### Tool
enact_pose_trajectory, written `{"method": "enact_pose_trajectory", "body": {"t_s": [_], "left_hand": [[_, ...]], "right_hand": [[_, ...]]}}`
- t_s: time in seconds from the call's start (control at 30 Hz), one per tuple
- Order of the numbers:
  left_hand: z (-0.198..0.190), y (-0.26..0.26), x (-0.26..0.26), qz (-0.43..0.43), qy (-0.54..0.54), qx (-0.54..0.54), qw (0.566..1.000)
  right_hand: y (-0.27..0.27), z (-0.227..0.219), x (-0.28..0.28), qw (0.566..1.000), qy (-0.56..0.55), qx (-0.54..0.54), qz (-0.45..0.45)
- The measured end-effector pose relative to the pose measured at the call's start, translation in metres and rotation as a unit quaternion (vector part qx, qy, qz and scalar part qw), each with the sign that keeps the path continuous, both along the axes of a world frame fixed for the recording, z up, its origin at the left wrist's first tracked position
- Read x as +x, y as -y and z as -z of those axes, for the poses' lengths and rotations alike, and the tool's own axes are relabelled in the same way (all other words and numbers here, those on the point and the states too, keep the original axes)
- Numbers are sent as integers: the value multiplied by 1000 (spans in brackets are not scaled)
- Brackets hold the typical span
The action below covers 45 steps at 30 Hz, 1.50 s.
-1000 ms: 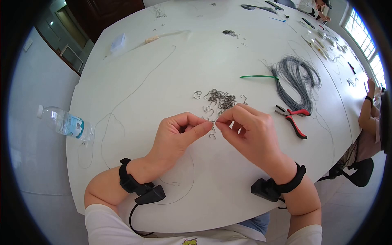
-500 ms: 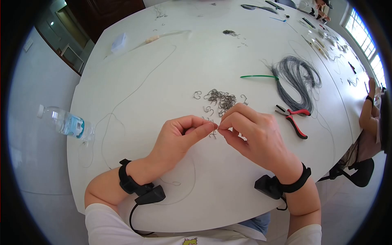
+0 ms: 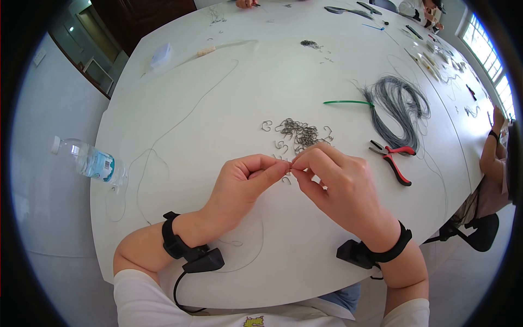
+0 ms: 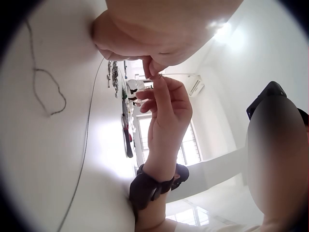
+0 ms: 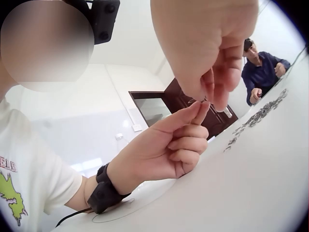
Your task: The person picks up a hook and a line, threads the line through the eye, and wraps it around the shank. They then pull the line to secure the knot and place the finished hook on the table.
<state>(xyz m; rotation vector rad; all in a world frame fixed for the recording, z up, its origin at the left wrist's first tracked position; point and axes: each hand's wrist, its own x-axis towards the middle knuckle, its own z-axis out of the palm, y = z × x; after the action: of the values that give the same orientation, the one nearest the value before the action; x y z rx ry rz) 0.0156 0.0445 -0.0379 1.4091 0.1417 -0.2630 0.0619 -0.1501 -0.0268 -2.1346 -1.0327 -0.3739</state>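
Observation:
My left hand (image 3: 237,188) and my right hand (image 3: 346,182) meet fingertip to fingertip above the white table. Between thumbs and forefingers they pinch a small metal hook (image 4: 160,76), almost wholly hidden by the fingertips. Just beyond the hands lies a pile of small bent-wire hooks (image 3: 298,132), partly behind the right hand's fingers. A few loose hooks (image 3: 281,146) lie beside the pile, near the left fingertips. In the right wrist view the left hand's other fingers are curled into the palm.
Red-handled pliers (image 3: 395,158) and a grey wire bundle (image 3: 400,109) with a green tie (image 3: 346,102) lie at right. A water bottle (image 3: 90,161) lies at left. A long thin line (image 3: 193,109) loops over the table (image 3: 190,136). Other people sit around it.
The small hook between the fingertips has become more hidden as the fingers close together. Both hands have shifted only slightly. Another person's hand has come into view at the table's far edge.

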Motion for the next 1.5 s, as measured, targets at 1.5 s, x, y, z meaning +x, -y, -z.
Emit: {"method": "enact_pose_trajectory", "body": {"t_s": [1.5], "left_hand": [[-10, 34, 22, -2, -22, -37, 999]], "right_hand": [[31, -13, 17, 998, 9, 34, 46]]}}
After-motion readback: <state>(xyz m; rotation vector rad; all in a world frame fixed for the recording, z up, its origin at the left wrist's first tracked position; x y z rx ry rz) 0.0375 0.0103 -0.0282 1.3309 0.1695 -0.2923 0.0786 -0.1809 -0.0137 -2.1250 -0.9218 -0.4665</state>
